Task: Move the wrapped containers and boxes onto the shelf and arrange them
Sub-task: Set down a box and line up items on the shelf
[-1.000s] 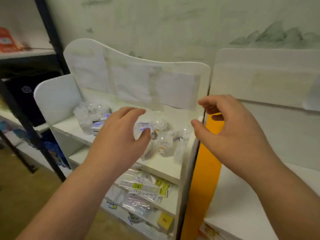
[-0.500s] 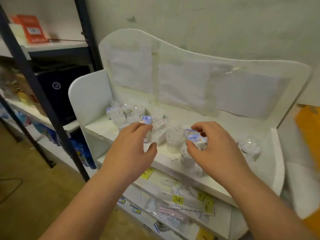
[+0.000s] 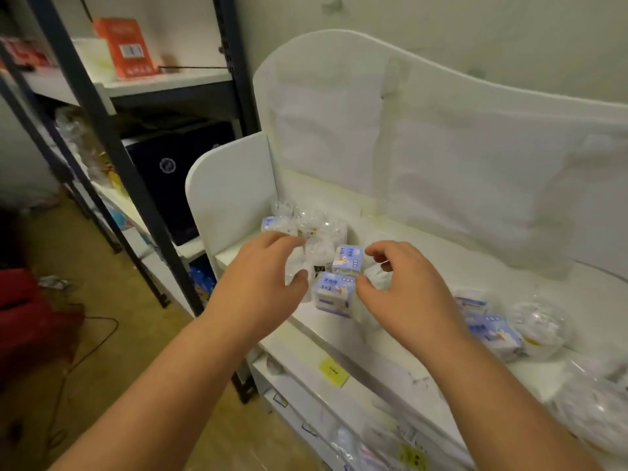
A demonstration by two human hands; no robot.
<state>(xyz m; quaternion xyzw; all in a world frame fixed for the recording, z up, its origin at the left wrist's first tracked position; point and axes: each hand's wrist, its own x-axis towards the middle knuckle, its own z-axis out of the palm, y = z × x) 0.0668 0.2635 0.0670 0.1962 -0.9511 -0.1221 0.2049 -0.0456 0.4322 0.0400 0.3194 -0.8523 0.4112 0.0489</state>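
On the top level of the white shelf (image 3: 441, 266), wrapped clear containers (image 3: 311, 220) cluster at the back left corner. Two blue-and-white boxes stand in front of them, an upper box (image 3: 348, 261) and a lower box (image 3: 334, 292). My left hand (image 3: 258, 287) reaches in from the left, its thumb and fingers closing round a wrapped container (image 3: 297, 265). My right hand (image 3: 404, 294) comes from the right and pinches the upper box between forefinger and thumb. More blue boxes (image 3: 492, 331) and a round wrapped container (image 3: 540, 324) lie further right.
A dark metal rack (image 3: 102, 130) stands to the left, holding an orange box (image 3: 125, 45) and a black box (image 3: 176, 171). Lower white shelf levels hold flat packets (image 3: 373, 440) and a yellow tag (image 3: 333, 370). A red object (image 3: 27, 317) and a cable lie on the floor.
The view has swung left and closer to the shelf. Both hands have moved forward onto the items near the left corner, the left onto a wrapped container, the right onto a box.
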